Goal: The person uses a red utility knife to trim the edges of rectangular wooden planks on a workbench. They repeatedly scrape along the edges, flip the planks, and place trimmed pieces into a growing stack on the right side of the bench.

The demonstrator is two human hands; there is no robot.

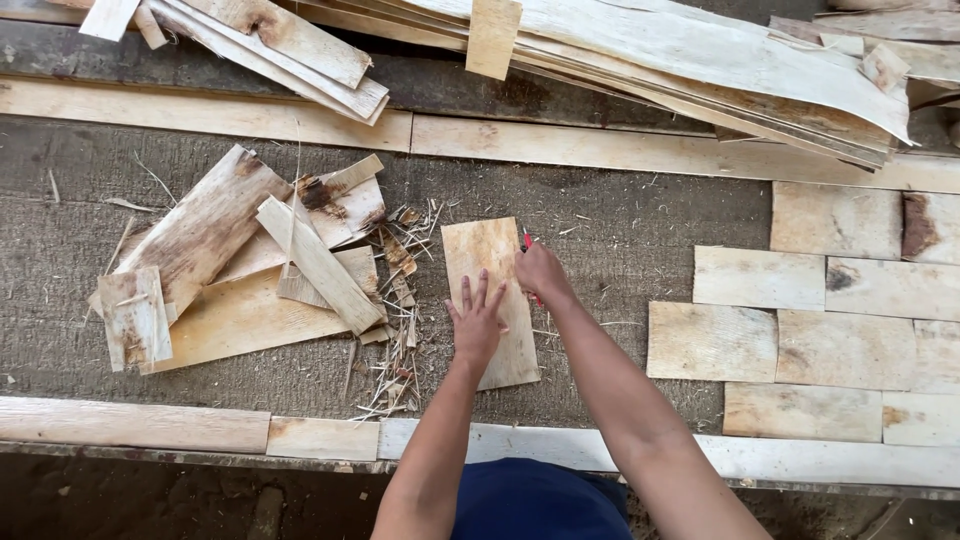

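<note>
Head view: the left hand (476, 322) lies flat, fingers spread, pinning a thin wood sheet (490, 300) on the rough bench (620, 230), while the right hand (542, 272) grips a red-handled cutter (527, 241) at its right edge. Trimming that edge seems in hand; a steady hold and straight pull look needed.

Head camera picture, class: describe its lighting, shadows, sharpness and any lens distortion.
Head view: soft, even daylight with no glare; only faint shadows under the pale rectangular veneer sheet and the scrap pile of stained veneer offcuts. Focus is sharp overall; the left hand and right hand show no motion blur. The long pale wooden edge boards run slightly tilted and bowed, hinting at wide-angle distortion.
</note>
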